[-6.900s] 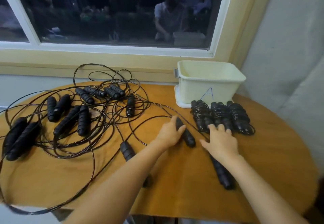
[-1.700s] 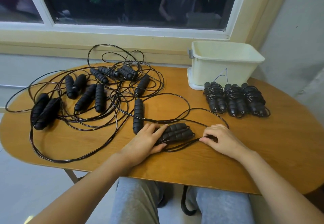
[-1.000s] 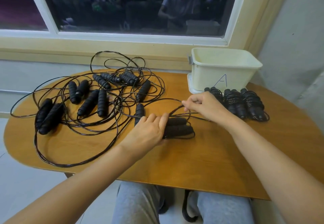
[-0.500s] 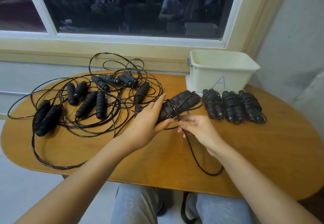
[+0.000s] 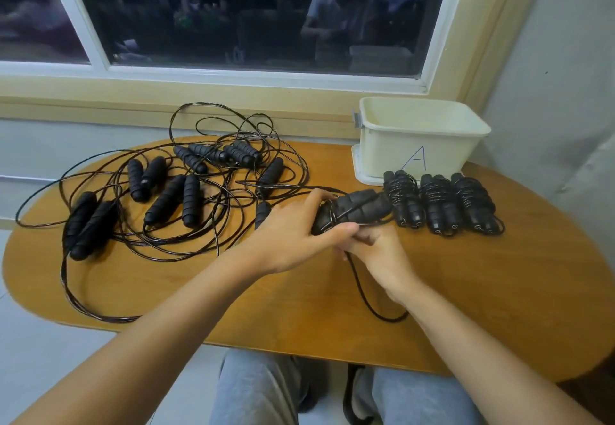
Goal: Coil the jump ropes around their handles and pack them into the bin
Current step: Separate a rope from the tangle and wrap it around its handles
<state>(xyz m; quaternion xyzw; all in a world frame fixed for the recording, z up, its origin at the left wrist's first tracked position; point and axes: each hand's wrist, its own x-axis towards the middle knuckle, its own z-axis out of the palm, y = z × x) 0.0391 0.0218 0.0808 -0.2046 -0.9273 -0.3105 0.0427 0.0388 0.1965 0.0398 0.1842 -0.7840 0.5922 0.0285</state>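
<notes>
**Winding a fourth jump rope, bin waiting at one o'clock**

Seen from the person's own head, looking down on an oval wooden table [image 5: 499,291]. Near the table's centre, the left hand [image 5: 293,231] is clenched round a pair of black handles [image 5: 356,206], lifted and kept side by side so they act as one spool. At its four o'clock, touching it, the right hand [image 5: 379,251] has its fingers curled onto the cord [image 5: 360,283], apparently pinching it taut for a wrap. The slack hangs in a loop toward six o'clock.

Three coiled bundles [image 5: 441,204] lie in a row at two o'clock, just in front of the cream bin [image 5: 392,145], likely staged for packing together. Loose ropes [image 5: 186,191] sprawl tangled at ten o'clock.
</notes>
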